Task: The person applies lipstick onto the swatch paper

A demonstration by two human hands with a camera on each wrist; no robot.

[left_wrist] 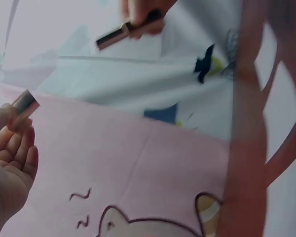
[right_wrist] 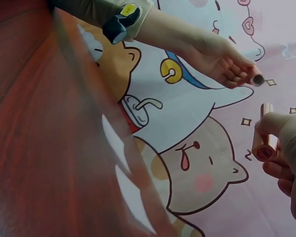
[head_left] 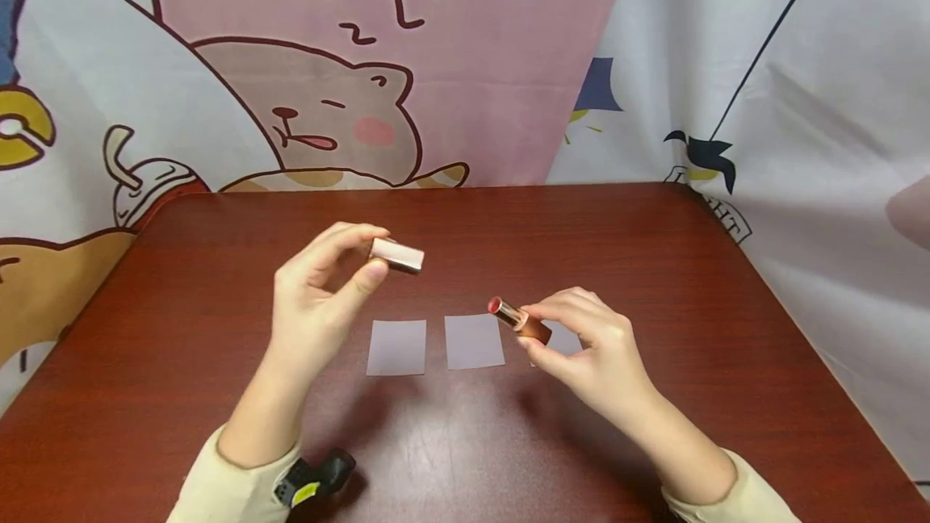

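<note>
Between thumb and fingers my left hand (head_left: 312, 297) pinches a shiny rose-gold lipstick cap (head_left: 396, 255), raised above the table. My right hand (head_left: 596, 341) grips an uncapped lipstick (head_left: 520, 320) by its base; its red tip shows at the end pointing left. Cap and lipstick are apart, the cap being farther left and higher in the head view. The left wrist view has the cap (left_wrist: 24, 107) at its left side and the lipstick (left_wrist: 123, 33) near the top. In the right wrist view the lipstick's base (right_wrist: 265, 143) faces the camera.
Three white paper squares lie in a row on the reddish-brown table: a left one (head_left: 396, 348), a middle one (head_left: 474, 342) and a right one (head_left: 564, 339) partly behind my right hand. A cartoon-printed curtain (head_left: 479, 63) hangs behind the table (head_left: 218, 265). A black wrist camera (head_left: 320, 476) sits at my left sleeve.
</note>
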